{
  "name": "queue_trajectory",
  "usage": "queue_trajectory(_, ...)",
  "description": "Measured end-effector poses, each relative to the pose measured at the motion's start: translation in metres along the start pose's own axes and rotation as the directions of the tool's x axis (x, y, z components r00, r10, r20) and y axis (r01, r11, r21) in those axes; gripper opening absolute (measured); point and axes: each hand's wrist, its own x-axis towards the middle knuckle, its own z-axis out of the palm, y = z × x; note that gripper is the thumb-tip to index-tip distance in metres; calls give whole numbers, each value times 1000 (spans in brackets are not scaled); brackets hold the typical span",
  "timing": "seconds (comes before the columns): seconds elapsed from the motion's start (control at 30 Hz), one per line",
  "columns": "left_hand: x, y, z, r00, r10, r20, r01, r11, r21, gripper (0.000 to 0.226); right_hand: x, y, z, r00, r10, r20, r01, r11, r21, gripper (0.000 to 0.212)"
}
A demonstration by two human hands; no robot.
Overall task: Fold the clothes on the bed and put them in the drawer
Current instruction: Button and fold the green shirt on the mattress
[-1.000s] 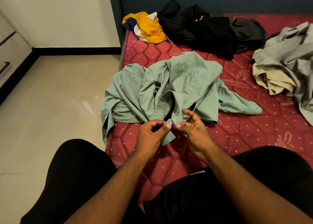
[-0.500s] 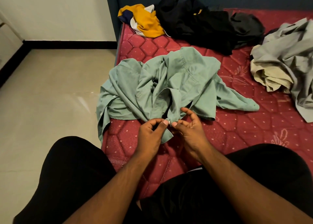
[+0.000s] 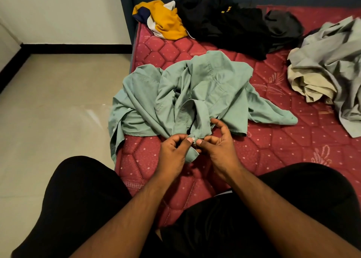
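Pinching the green shirt (image 3: pixel 197 93) at its near edge, my left hand (image 3: pixel 172 156) and right hand (image 3: pixel 220 150) meet thumb to thumb over the red bed (image 3: pixel 273 140); both forearms reach forward from my lap — each grip narrow, fingers curled on a small fold of cloth; the shirt lies crumpled, one side hanging off the bed's edge; black clothes (image 3: pixel 230 25), a yellow garment (image 3: pixel 166 21) and a grey heap (image 3: pixel 330 66) lie beyond.

Red quilted mattress (image 3: pixel 283 140), green shirt (image 3: pixel 195 93) (crumpled), yellow top (image 3: pixel 166 21), black clothes (image 3: pixel 230 23), grey garments (image 3: pixel 332 62)
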Motion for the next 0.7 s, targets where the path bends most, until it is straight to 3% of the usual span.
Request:
queue_trajectory(0.2, 2, 1, -3, 997, 2, 83, -2, 1000, -7, 9, -1, -4, -2, 999, -44, 9, 45, 999, -16, 62)
queue_trajectory(0.37, 1, -5, -6, 989, 131, 63, -141, 966, 215, 12, -1, -3, -4, 996, -86, -1, 86, 995, -59, 53)
queue_trajectory(0.5, 2, -16, -8, 958, 285, 7, -256, 850, 460, 24, -1, 1, -3, 994, -113, 9, 113, 991, -74, 48)
queue_trajectory(0.7, 5, -13, -10, 959, 281, -39, -233, 857, 461, 24, -1, 3, -4, 993, -109, 36, 110, 993, -30, 36)
